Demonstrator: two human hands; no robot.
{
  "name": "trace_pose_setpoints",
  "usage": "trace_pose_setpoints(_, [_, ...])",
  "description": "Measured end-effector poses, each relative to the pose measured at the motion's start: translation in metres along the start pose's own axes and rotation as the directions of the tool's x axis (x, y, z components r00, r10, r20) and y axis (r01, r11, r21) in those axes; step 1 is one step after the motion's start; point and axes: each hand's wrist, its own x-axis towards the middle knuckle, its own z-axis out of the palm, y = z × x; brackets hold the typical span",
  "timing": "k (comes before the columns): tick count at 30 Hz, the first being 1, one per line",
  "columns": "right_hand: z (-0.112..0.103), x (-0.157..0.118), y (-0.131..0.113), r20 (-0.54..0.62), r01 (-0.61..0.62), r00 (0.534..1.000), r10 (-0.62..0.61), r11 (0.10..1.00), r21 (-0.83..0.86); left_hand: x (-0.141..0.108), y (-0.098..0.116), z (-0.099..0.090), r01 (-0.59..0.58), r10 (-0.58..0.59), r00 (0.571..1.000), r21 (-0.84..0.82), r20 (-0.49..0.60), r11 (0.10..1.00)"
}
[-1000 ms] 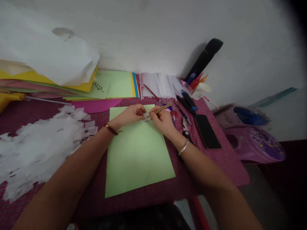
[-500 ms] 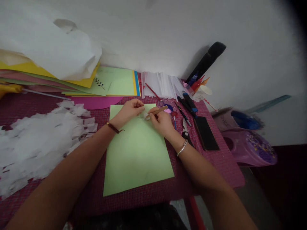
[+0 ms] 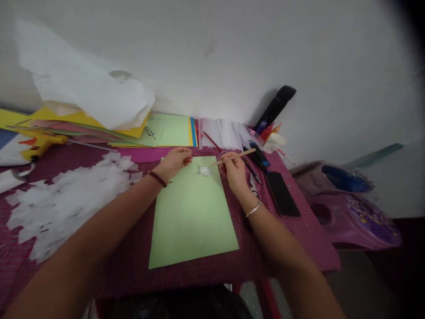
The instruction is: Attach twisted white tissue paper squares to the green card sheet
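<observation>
A light green sheet point(image 3: 194, 217) lies in front of me, with a small tuft of white paper pieces point(image 3: 205, 171) standing near its far edge. My left hand point(image 3: 175, 164) is over the sheet's far left corner, to the left of the tuft. Its fingers are curled and pressed together; anything between them is too small to make out. To the right of the tuft, my right hand point(image 3: 234, 172) grips a flat wooden craft stick point(image 3: 241, 153) between thumb and fingers. The stick slants, its near end pointing toward the tuft but apart from it.
A heap of white paper squares point(image 3: 79, 190) covers the left side. Behind it are a yellow glue gun point(image 3: 43, 142) and stacked coloured paper point(image 3: 174, 128). Glue sticks point(image 3: 224, 133), a phone point(image 3: 282, 193) and a black pen point(image 3: 252, 170) lie right. A pink stool point(image 3: 352, 221) stands beyond the table edge.
Both hands have drawn apart from the white tuft, the left one leftward, the right one rightward with the craft stick. The tuft now shows uncovered. The whole view has shifted slightly.
</observation>
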Motion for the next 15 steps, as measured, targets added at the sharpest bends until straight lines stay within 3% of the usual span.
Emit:
trace_pose_setpoints(3, [0.001, 0.002, 0.005, 0.196, -0.056, 0.979, 0.064, 0.997, -0.046, -0.005, 0.031, -0.018, 0.006, -0.004, 1.0, 0.101, -0.025, 0.995])
trace_pose_setpoints(6, [0.005, 0.0, 0.011, 0.314, -0.003, 0.948, 0.045, 0.991, -0.134, -0.02, 0.069, -0.049, -0.047, 0.071, 0.992, 0.221, -0.1, 0.974])
trace_pose_setpoints(10, [0.006, -0.002, 0.017, 0.255, 0.055, 0.967, -0.001, 0.977, -0.205, -0.054, 0.105, -0.107, -0.079, 0.167, 0.974, 0.465, -0.15, 0.882])
trace_pose_setpoints(15, [0.006, 0.0, 0.019, 0.231, 0.041, 0.973, 0.004, 0.981, -0.188, -0.085, 0.107, -0.17, -0.023, 0.16, 0.963, 0.526, -0.217, 0.85])
